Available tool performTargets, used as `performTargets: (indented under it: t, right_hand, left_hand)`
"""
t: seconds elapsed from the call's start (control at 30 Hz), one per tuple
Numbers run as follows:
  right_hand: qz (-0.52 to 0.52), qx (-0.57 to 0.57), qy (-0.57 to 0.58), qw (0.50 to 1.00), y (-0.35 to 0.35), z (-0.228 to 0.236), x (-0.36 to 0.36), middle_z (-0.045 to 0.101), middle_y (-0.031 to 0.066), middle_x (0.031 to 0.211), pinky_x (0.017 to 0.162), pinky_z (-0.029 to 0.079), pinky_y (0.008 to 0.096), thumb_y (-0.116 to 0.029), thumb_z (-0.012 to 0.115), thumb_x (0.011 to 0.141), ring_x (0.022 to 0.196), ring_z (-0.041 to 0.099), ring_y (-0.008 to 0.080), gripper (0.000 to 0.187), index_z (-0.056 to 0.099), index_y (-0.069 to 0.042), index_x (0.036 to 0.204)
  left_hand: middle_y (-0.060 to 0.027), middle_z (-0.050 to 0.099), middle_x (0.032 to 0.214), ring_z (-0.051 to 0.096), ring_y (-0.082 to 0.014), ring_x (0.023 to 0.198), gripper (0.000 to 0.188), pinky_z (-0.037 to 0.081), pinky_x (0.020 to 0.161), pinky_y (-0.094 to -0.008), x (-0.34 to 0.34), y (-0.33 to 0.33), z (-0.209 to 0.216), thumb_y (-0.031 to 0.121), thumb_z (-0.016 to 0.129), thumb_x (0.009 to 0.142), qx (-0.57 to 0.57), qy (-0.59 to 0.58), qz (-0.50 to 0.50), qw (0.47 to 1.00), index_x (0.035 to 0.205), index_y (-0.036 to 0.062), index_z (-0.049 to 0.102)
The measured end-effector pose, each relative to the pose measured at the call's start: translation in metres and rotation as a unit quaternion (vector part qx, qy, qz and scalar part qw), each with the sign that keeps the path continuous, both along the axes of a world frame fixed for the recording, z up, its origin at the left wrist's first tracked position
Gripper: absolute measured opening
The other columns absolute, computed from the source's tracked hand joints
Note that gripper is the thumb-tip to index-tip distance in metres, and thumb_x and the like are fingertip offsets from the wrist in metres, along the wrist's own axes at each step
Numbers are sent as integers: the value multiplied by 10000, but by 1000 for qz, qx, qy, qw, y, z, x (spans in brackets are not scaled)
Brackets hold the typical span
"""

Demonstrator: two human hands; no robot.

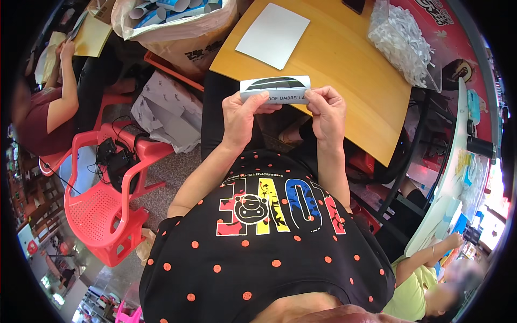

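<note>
Both my hands hold a rolled paper sleeve [277,86] with a pale blue-grey print and a dark umbrella shape on it. It lies sideways just over the near edge of the wooden table [350,81]. My left hand [240,119] grips its left end, thumb in front and fingers behind. At its right end my right hand [327,112] pinches the lower edge between thumb and fingers. A stack of white paper sheets [273,35] lies on the table just beyond the sleeve.
A large plastic bag [177,37] full of similar blue-and-white rolls stands left of the table. A clear bag of white curled strips [401,46] lies at the table's far right. A red plastic chair [102,215] holds black cables. Other people sit at left and lower right.
</note>
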State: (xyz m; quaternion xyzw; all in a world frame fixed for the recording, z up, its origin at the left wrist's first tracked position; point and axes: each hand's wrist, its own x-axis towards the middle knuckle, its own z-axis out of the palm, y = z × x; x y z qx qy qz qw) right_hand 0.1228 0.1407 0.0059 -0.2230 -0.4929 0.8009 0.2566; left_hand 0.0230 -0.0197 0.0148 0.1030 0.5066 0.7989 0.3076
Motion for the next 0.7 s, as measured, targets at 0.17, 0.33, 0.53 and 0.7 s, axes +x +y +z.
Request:
performTargets:
  t: [0.17,0.33,0.53,0.7]
  right_hand:
    - [8,-90,-49,995,-17,22,-6,643,60,769,424,377,168,-38,685,835,497,529,61,182,598,29,980]
    - [63,-68,-33,995,-31,15,-10,648,60,787,417,371,168,-30,680,838,476,511,50,179,597,26,985]
    - [32,-55,-25,998,-32,6,-9,641,46,770,400,328,178,-6,688,822,465,456,30,160,604,15,957]
    - [28,-39,-47,998,-35,5,-6,628,31,740,386,307,183,-9,690,819,464,440,22,161,606,13,955]
  left_hand:
    - [-170,691,867,691,-209,716,217,567,667,-279,-1,-2,-5,88,583,886,-18,11,8,1000,987,-93,649]
    - [-146,692,877,687,-186,729,208,560,667,-271,7,-3,-8,100,583,899,-25,35,-14,999,984,-78,649]
    - [-109,692,883,678,-147,732,191,547,636,-240,11,-1,-12,107,654,875,-42,23,-20,999,994,-43,654]
    - [-72,688,836,632,-91,653,186,515,559,-202,17,3,-11,88,719,823,-63,15,2,998,964,-21,666]
